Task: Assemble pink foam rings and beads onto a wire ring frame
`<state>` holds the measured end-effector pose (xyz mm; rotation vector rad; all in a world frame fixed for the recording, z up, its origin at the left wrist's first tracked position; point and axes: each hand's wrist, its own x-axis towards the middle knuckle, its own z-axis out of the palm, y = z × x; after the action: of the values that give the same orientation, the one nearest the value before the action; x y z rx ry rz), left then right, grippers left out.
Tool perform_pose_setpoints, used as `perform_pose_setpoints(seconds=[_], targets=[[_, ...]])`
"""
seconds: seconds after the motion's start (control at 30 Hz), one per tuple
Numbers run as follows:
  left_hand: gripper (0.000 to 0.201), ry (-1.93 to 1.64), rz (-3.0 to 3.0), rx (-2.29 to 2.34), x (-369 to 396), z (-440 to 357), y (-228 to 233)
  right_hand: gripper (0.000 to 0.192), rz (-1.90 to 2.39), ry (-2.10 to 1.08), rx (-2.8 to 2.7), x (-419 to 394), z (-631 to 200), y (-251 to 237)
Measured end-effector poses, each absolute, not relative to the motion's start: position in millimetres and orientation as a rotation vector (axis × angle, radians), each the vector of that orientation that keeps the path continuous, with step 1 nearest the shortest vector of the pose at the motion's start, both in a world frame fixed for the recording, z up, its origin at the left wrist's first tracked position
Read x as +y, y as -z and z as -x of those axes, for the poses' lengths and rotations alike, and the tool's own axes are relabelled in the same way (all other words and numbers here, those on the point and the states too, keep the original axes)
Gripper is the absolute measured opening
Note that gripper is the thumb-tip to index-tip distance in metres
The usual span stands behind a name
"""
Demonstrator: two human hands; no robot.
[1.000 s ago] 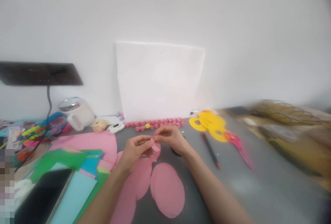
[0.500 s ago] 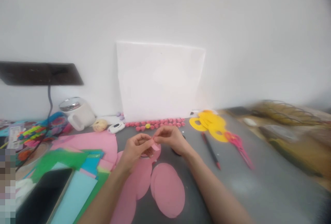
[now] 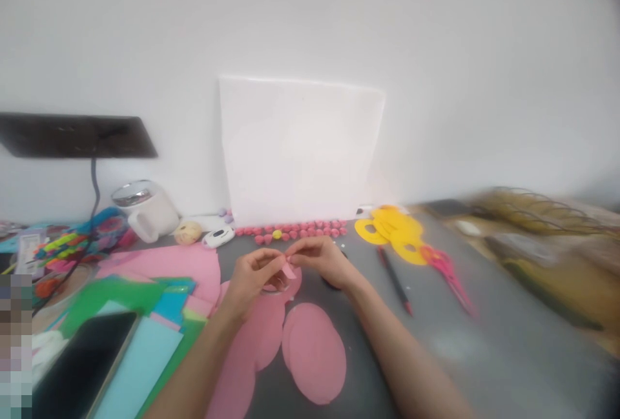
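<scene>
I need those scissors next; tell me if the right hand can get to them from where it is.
Probably yes: the pink scissors lie in the open on the grey table, right of the right hand. That hand pinches a small pink paper piece, though.

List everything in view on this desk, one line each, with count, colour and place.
small paper piece: one, pink, pinched between both hands
paper ovals: several, pink, under the hands
paper rings: several, yellow, back right
scissors: one, pink, right of the rings
pencil: one, dark, left of the scissors
beads: a row, pink, at the board's foot
board: one, white, against the wall
mug: one, white, back left
phone: one, black, front left
left hand: on the piece
right hand: on the piece
</scene>
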<state>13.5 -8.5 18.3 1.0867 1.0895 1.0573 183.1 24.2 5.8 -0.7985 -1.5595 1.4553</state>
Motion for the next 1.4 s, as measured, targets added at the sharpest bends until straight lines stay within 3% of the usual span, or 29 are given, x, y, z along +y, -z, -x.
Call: perform_pose_setpoints(seconds=[0.53,0.73,0.93,1.4], targets=[[0.030,-1.083,-0.951,1.068,-5.5,-13.0,-16.9,0.019,0.786,-1.417,-1.538,21.8,-180.0,-8.3],[0.028,-1.138,-0.924,1.044,-3.3,-11.1,-13.2,0.030,0.683,-1.504,-1.559,20.1,-181.3,-11.2],[0.032,-1.114,-0.981,1.055,-5.2,-11.5,-12.1,0.019,0.718,-1.384,-1.547,23.0,-178.0,-6.8],[0.031,-1.050,-0.919,1.025,-6.4,-12.5,-14.5,0.015,0.834,-1.306,-1.449,21.0,-172.4,-7.7]])
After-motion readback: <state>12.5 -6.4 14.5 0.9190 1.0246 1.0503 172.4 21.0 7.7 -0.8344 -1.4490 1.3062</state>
